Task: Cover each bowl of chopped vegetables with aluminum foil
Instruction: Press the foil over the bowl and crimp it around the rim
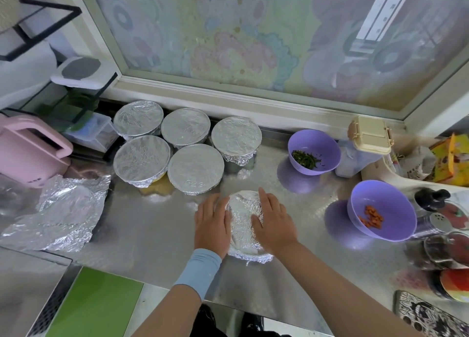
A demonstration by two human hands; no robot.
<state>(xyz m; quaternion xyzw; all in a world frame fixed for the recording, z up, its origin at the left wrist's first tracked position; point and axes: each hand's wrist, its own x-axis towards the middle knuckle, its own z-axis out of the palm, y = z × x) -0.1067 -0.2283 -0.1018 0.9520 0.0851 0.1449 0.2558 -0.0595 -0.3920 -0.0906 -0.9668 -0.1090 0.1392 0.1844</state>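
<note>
Five foiled bowls (pixel 195 169) sit upper left of centre, the left hand (pixel 212 225) and right hand (pixel 272 222) press foil flat-fingered onto a sixth bowl (pixel 245 225) at centre, and the green-bits bowl (pixel 327 143) and orange-bits bowl (pixel 388 197) at right stand uncovered, spare foil (pixel 61 209) lying far left.

One cam, head-worn, wide-angle; straight lines bend twd the edges. Looks fwd & steeply down onto the steel counter (pixel 152 235) from the person's side, facing the patterned window (pixel 228 32) at the back. Close range: both forearms come in from the btm edge. The left hand (pixel 212 225) & right hand (pixel 272 222) rest on the foil-covered bowl (pixel 243 220) just below frame centre. Counter fills the mid band, window the top. Left edge reaches a pink appliance (pixel 30 151), right side a purple bowl (pixel 396 199).
</note>
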